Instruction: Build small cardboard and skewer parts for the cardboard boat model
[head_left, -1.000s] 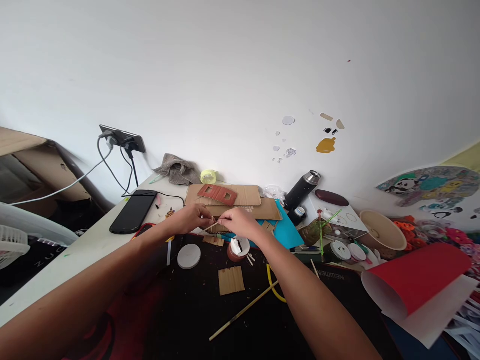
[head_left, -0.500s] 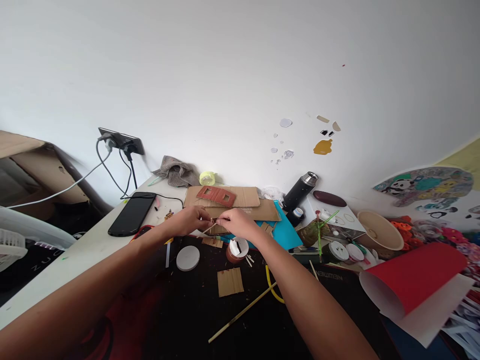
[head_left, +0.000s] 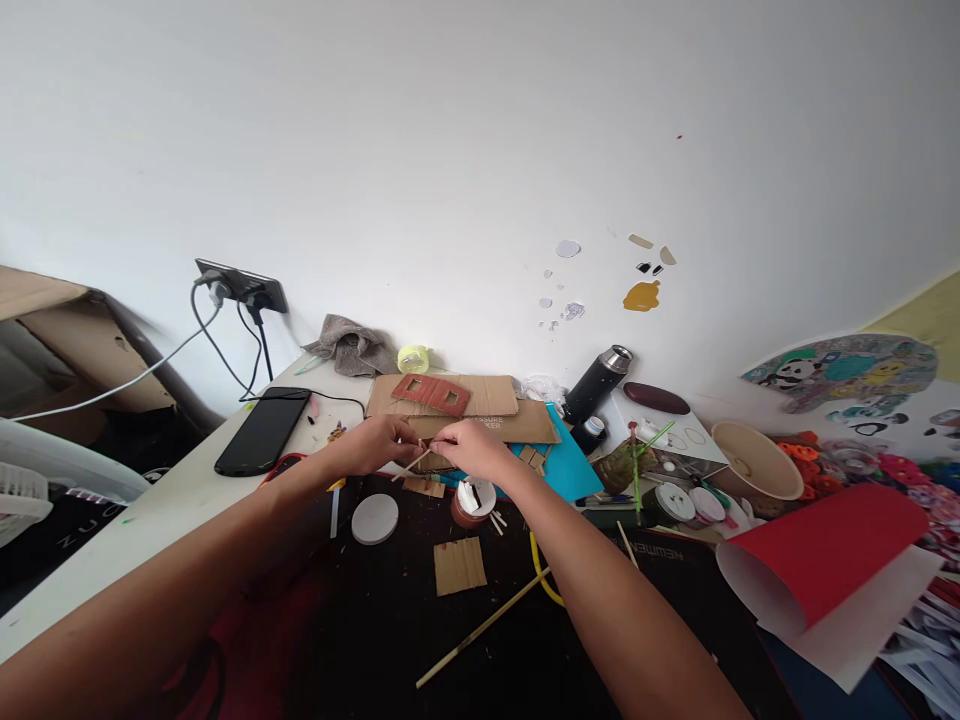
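Over the cardboard pieces at the desk's middle, my left hand (head_left: 381,443) and my right hand (head_left: 466,446) meet with their fingertips almost touching. A thin wooden stick (head_left: 410,467) slants down to the left from the pinched fingers of both; its upper end is hidden. Just behind lie flat cardboard sheets (head_left: 525,422) and a reddish-brown painted cardboard piece (head_left: 433,394) with two square cut-outs. Below my right hand stands an open jar (head_left: 471,511) with a white top and brown sides. A round white lid (head_left: 375,519) rests to its left.
On the dark mat are a cardboard square (head_left: 460,566) and a long wooden stick (head_left: 480,630). A phone (head_left: 263,431) lies at left. A black flask (head_left: 598,384) leans at the back beside blue paper (head_left: 574,468). Rolled red paper (head_left: 832,550) fills the right side.
The thin stick now shows more of its length below my fingers and tilts more steeply. My hands stay together in nearly the same place; the view has shifted slightly.
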